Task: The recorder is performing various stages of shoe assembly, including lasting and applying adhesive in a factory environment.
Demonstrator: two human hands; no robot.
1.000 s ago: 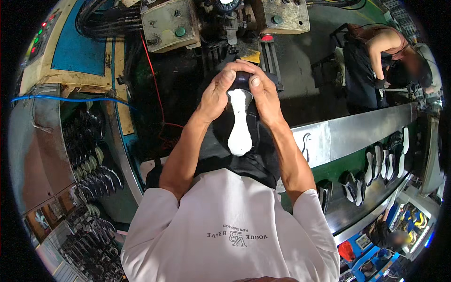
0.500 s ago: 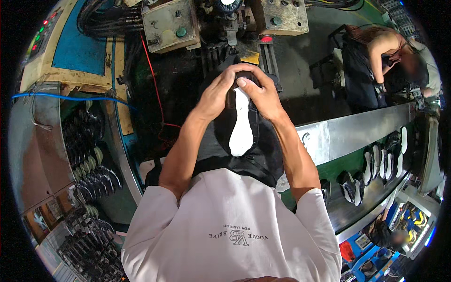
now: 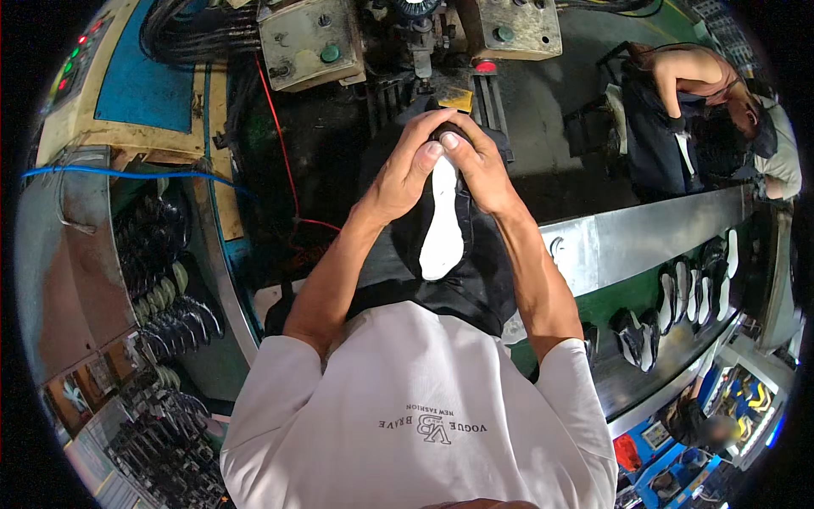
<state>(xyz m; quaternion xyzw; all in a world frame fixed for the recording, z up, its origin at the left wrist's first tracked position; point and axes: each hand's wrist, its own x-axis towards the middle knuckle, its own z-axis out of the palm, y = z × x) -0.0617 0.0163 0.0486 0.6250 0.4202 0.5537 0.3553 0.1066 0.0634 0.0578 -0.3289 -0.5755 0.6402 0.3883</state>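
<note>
Over my lap I hold a black shoe upper [image 3: 447, 131] with its underside facing up. A white sole-shaped insole [image 3: 442, 233] lies along it, its wide end towards my body and its narrow end away. My left hand [image 3: 405, 174] and my right hand [image 3: 482, 170] are both wrapped round the far, narrow end. The fingers curl over the far side. Both thumbs press close together near the tip of the white piece. Black cloth over my lap makes the upper's outer edge hard to make out.
Ahead stands a machine with two grey control boxes [image 3: 311, 44] [image 3: 511, 32] and a red button [image 3: 485, 67]. A metal-edged conveyor [image 3: 593, 254] on the right carries several shoes [image 3: 634, 338]. Dark shoe forms fill a left rack [image 3: 174, 327]. Another person [image 3: 699, 76] sits at far right.
My left thumb has come over onto the white insole's narrow end, beside my right thumb. The insole has shifted slightly to the right. The other person's arms and head have moved.
</note>
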